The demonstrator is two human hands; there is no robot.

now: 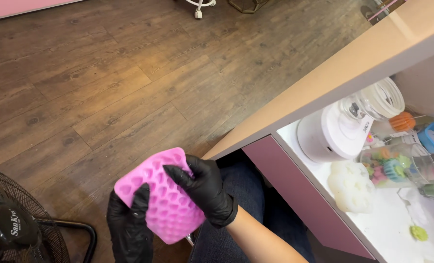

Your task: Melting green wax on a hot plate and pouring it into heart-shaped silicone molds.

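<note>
At the lower left of the frame a black floor fan [12, 229] stands on the wooden floor [105, 73]. Just right of it, low in the frame, your gloved left hand [129, 224] clasps the lower edge of a pink silicone mould [166, 204], and your right hand [205, 187] clamps its upper right side, fingers over its face. The mould bends between them; its heart-shaped cavities look empty (as far as they show), so emptying seems done or nearly so. Right of that, on the white counter [397, 219], lie a white mould [352, 186] and a white appliance [334, 131].
</note>
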